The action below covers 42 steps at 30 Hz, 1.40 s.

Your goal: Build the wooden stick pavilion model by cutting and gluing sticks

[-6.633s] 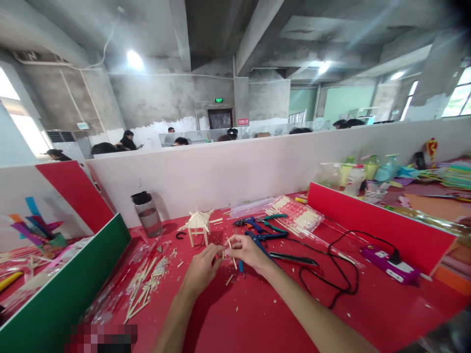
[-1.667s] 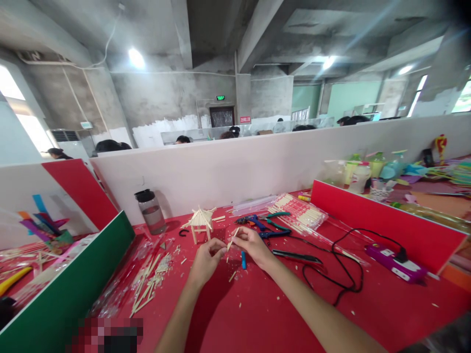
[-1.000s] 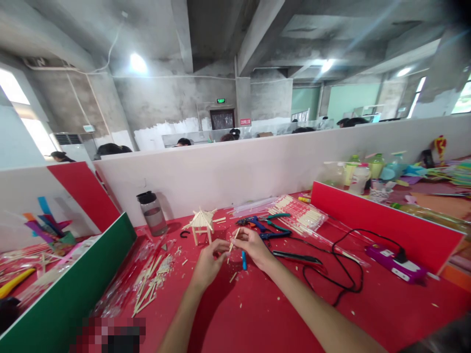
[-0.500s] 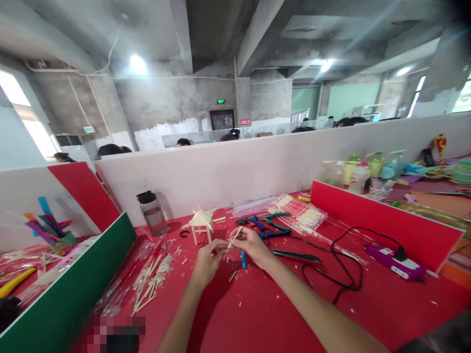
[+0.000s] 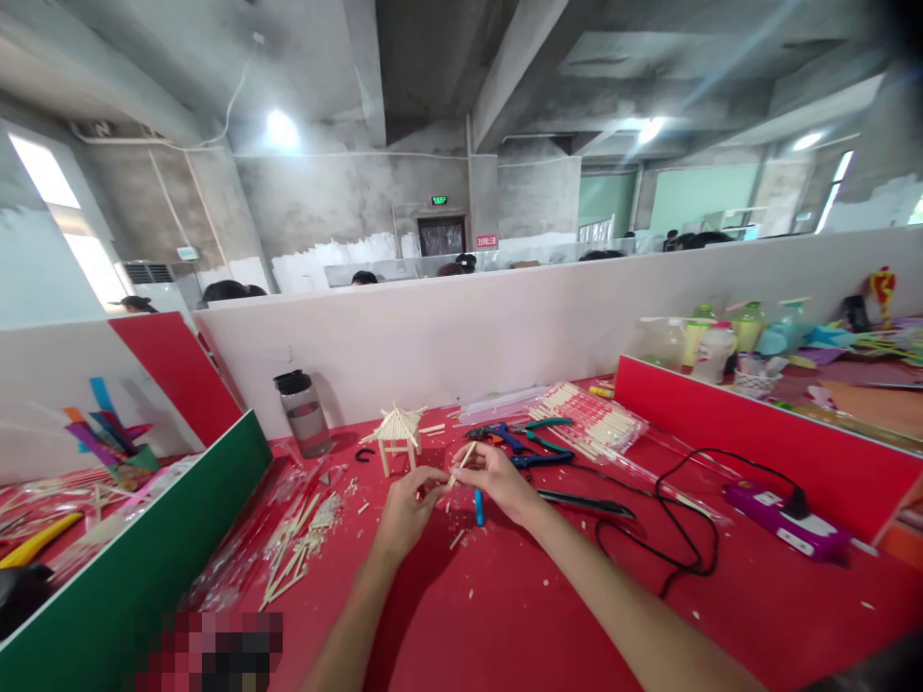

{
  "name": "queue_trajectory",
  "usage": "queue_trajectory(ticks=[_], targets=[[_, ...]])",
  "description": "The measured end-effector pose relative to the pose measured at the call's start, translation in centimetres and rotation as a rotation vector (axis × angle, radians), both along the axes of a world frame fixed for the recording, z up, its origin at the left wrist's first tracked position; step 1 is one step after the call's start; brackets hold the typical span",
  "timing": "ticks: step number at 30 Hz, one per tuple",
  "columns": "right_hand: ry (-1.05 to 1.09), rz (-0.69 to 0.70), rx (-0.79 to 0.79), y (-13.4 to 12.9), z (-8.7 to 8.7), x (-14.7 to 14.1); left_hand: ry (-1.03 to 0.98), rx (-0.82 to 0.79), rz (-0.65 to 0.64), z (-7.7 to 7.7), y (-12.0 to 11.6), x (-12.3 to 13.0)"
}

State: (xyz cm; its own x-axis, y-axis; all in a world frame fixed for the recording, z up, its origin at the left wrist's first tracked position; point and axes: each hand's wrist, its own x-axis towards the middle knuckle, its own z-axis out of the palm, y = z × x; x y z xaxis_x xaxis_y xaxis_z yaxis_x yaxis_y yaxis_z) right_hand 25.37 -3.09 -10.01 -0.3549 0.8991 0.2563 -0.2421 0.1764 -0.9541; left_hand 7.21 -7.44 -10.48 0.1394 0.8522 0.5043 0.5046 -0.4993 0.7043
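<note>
Over the middle of the red table, my right hand [image 5: 497,481] pinches a thin wooden stick [image 5: 462,463], which slants up to the right. My left hand [image 5: 410,505] is closed at the stick's lower end; its fingertips are pressed together there, and whether they hold a second small piece is too small to tell. Just behind my left hand stands a small pavilion model [image 5: 399,437] made of sticks, with a pointed roof on legs. A blue-handled tool [image 5: 480,507] lies under my right hand, partly hidden. Pliers with blue and green handles [image 5: 534,444] lie beyond it.
Cut sticks and scraps [image 5: 299,548] lie at left beside a green divider [image 5: 144,557]. A water bottle [image 5: 304,415] stands at the back. Packaged sticks [image 5: 595,413], a black cutter-like tool [image 5: 587,504], a cable [image 5: 696,548] and a purple power strip [image 5: 785,519] occupy the right.
The whole view has shifted slightly, so things appear a little farther right. Both hands keep the same hold on the stick.
</note>
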Motion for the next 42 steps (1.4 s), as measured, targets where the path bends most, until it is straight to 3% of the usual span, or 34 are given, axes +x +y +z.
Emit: queue_trajectory(ticks=[12, 20, 35, 42], targets=[[0.002, -0.014, 0.028, 0.6, -0.4, 0.1, -0.173, -0.111, -0.009, -0.2, 0.1, 1.3], [-0.087, -0.061, 0.158, 1.1, -1.2, -0.1, -0.389, -0.203, 0.019, -0.5, 0.4, 1.9], [-0.084, -0.046, 0.138, 1.3, -1.6, 0.0, -0.424, -0.345, -0.058, -1.5, 1.3, 0.9], [-0.069, -0.049, 0.106, 1.2, -1.4, 0.0, -0.406, -0.366, -0.051, -1.0, 1.0, 0.9]])
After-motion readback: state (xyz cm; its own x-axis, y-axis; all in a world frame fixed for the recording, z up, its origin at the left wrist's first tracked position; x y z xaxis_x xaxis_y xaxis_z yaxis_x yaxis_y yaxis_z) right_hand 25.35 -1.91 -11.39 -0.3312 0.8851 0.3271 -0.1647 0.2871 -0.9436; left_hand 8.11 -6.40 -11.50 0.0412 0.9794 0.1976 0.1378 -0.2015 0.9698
